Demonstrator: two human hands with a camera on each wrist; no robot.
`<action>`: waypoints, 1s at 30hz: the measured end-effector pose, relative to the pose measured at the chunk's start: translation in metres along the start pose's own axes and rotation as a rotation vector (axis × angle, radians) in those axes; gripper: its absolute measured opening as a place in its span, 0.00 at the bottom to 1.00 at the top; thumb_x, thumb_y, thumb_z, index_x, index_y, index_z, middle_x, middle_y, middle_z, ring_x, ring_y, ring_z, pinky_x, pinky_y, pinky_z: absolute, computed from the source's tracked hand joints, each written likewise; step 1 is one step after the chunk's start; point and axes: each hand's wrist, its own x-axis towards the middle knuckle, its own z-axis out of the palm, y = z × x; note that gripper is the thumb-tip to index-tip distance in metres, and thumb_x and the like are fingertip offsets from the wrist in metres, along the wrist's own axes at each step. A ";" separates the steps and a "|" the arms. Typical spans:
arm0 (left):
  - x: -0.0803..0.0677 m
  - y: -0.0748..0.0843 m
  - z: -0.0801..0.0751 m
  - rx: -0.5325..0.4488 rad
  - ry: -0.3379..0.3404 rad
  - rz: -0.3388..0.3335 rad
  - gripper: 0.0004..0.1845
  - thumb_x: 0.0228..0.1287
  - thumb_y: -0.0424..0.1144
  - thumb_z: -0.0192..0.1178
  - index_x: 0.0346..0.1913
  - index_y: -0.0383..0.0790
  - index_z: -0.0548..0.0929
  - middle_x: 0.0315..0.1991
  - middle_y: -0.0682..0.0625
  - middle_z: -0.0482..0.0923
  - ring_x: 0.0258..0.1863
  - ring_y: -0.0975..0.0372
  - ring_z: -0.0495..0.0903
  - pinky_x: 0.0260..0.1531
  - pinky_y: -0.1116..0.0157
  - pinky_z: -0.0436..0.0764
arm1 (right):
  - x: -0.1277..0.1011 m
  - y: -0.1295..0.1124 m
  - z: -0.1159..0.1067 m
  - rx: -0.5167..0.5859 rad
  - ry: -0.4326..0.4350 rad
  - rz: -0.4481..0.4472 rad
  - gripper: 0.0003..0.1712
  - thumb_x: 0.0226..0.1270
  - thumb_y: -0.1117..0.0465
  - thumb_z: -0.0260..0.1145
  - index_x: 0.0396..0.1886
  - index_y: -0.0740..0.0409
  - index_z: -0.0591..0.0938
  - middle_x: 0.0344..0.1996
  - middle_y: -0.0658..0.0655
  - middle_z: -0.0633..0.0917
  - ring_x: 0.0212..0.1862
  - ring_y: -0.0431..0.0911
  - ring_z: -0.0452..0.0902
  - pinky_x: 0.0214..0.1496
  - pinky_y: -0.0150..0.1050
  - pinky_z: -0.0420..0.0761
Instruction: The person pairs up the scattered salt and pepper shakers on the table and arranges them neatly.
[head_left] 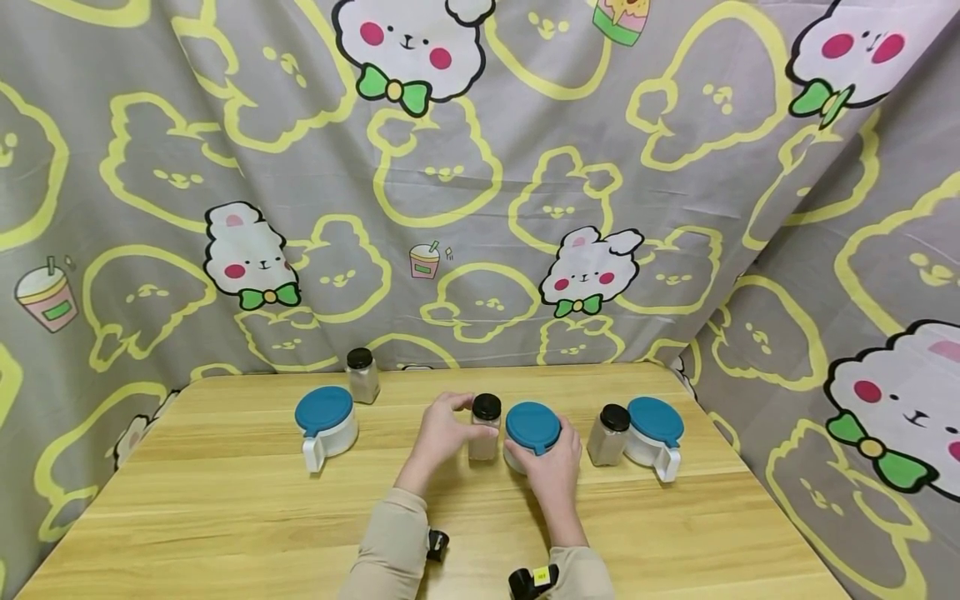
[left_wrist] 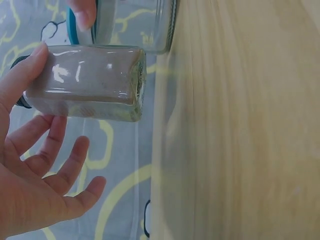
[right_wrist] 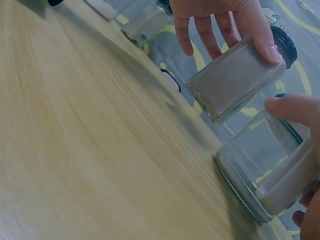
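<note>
My left hand (head_left: pixel 441 432) pinches a square glass spice jar (left_wrist: pixel 90 75) near its black lid (head_left: pixel 487 407), with the thumb on one side and fingers on the other. Brownish-grey powder fills most of that jar, and its base hangs a little above the tabletop in the right wrist view. Right beside it stands a clear jar with a blue lid (head_left: pixel 532 426) and a white handle (right_wrist: pixel 290 180). My right hand (head_left: pixel 557 473) grips this lidded jar round its side, thumb towards the spice jar. The lidded jar's base rests on the table.
To the right, another black-lidded spice jar (head_left: pixel 607 442) stands against a blue-lidded jar (head_left: pixel 655 421). At the left are a blue-lidded jar (head_left: pixel 325 410) and a spice jar (head_left: pixel 363 383) behind it. A patterned curtain (head_left: pixel 480 183) hangs behind the wooden table (head_left: pixel 247 508).
</note>
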 end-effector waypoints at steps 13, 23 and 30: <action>-0.003 0.000 0.006 0.015 -0.004 0.015 0.34 0.41 0.45 0.80 0.54 0.34 0.83 0.50 0.42 0.81 0.53 0.49 0.77 0.55 0.50 0.78 | -0.001 0.001 -0.002 -0.001 -0.006 -0.006 0.54 0.41 0.50 0.83 0.65 0.65 0.66 0.58 0.68 0.71 0.62 0.62 0.65 0.62 0.64 0.69; -0.005 -0.001 0.008 0.022 -0.011 0.018 0.34 0.41 0.45 0.80 0.54 0.34 0.83 0.51 0.41 0.81 0.53 0.48 0.77 0.54 0.50 0.78 | -0.002 0.001 -0.003 -0.014 -0.003 -0.012 0.54 0.41 0.49 0.83 0.64 0.66 0.66 0.58 0.68 0.72 0.61 0.62 0.65 0.61 0.64 0.70; -0.005 -0.001 0.009 0.023 -0.027 0.018 0.34 0.42 0.46 0.79 0.54 0.35 0.83 0.51 0.42 0.80 0.53 0.48 0.78 0.53 0.50 0.79 | 0.000 0.003 -0.002 -0.034 -0.004 -0.015 0.54 0.41 0.49 0.83 0.65 0.67 0.66 0.58 0.69 0.72 0.61 0.63 0.66 0.61 0.65 0.70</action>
